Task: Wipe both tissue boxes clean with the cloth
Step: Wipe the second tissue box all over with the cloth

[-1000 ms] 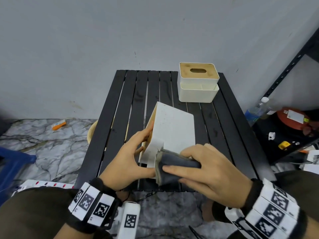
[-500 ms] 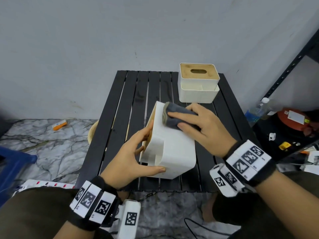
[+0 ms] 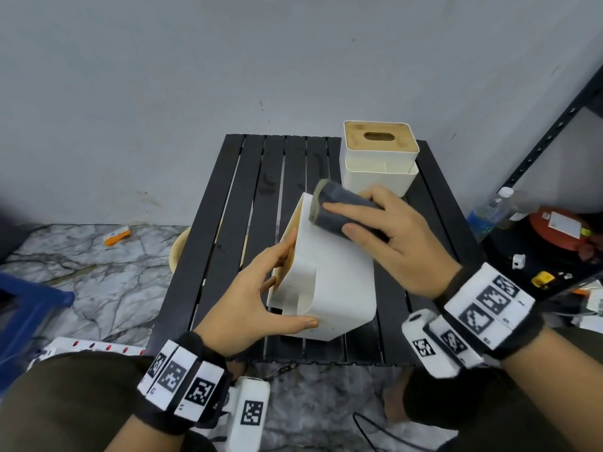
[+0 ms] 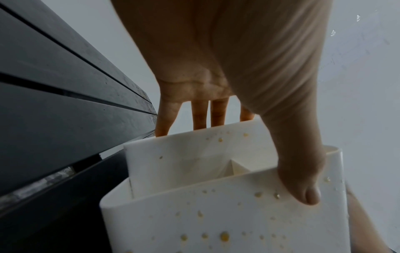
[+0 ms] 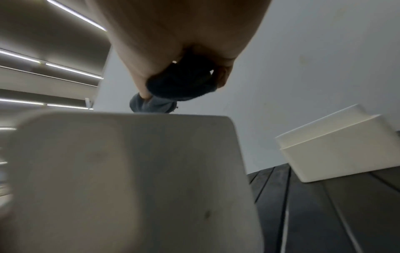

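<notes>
A white tissue box (image 3: 336, 282) lies tipped on its side in the middle of the black slatted table (image 3: 235, 223). My left hand (image 3: 277, 288) grips it, thumb on the near face and fingers on the wooden-lid side. The left wrist view shows yellow-brown spots on that box (image 4: 216, 214). My right hand (image 3: 368, 223) holds a bunched dark grey cloth (image 3: 336, 203) against the box's far upper edge; the right wrist view shows the cloth (image 5: 181, 83) above the box (image 5: 129, 171). The second tissue box (image 3: 380, 158) stands upright at the back right, wooden lid up.
A black shelf frame (image 3: 554, 125) rises at the right, with a water bottle (image 3: 489, 213) and a red object (image 3: 561, 226) below it. A blue crate (image 3: 26, 308) sits on the marble floor at left. A round beige rim (image 3: 177, 252) shows under the table's left side.
My right hand has swept the cloth along the box's upper face, from the near end to the far edge. The left hand and the box have stayed in place.
</notes>
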